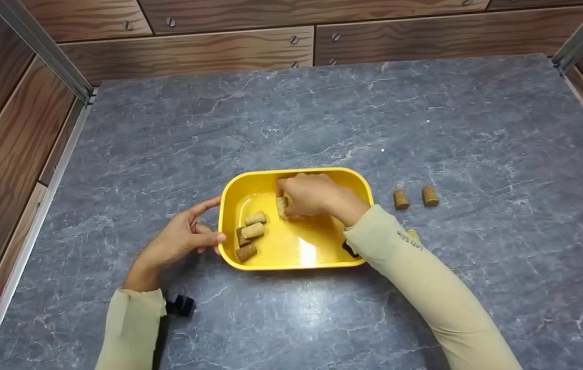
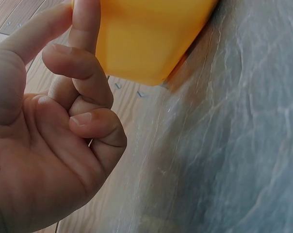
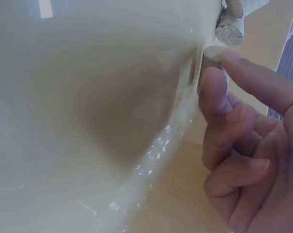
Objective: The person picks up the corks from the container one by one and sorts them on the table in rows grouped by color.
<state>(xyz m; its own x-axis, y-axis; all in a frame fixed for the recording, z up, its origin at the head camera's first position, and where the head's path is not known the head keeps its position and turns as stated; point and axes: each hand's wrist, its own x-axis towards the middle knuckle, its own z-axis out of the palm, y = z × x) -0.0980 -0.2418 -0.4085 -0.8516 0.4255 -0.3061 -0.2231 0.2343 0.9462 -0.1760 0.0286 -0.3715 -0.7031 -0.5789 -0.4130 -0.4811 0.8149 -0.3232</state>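
Observation:
A yellow plastic tub [image 1: 296, 267] sits on the table in the head view. My left hand [image 1: 181, 236] holds its left end, thumb at the rim and index finger against the side. In the left wrist view the other fingers [image 2: 95, 82] curl beside the tub wall [image 2: 141, 43]. Reaching inside, my right hand [image 1: 314, 195] pinches a pale cork [image 1: 282, 206] between thumb and fingers. The right wrist view shows this cork [image 3: 213, 54] standing on end close to the tub floor. Several light and brown corks [image 1: 254, 230] lie in the tub's left part.
Two brown corks [image 1: 400, 199] [image 1: 430, 196] stand on the table right of the tub. A yellowish piece [image 1: 412, 235] peeks out behind the right sleeve [image 1: 399, 252]. Wood-patterned panels [image 1: 193, 51] border the grey marbled tabletop [image 1: 322, 118] at back and sides.

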